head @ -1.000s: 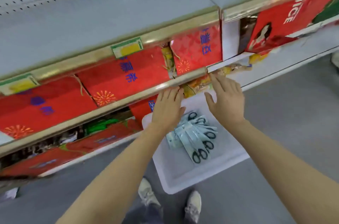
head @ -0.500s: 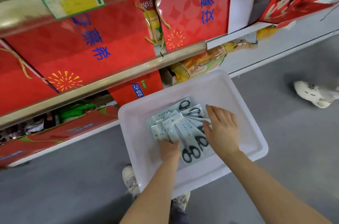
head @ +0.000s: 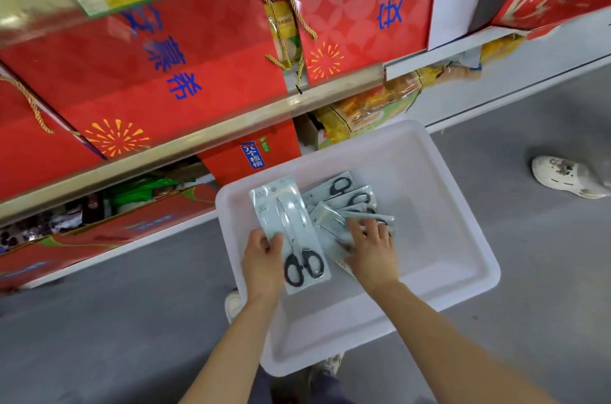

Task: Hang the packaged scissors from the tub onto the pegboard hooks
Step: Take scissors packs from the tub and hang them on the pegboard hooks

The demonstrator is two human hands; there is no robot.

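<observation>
Left hand (head: 263, 263) grips one scissors pack (head: 291, 231) above the tub (head: 463, 238); right hand (head: 372, 246) rests spread fingers on the remaining packs (head: 344, 202). No pegboard visible; by appearance, hanging remains largely undone.

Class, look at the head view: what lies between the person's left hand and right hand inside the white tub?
In the head view, the packaged scissors gripped by the left hand lies between it and the right hand, inside the tub.

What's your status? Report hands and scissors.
Left hand grips one scissors pack. Right hand on the pile in the tub. Nothing in the way.
</observation>
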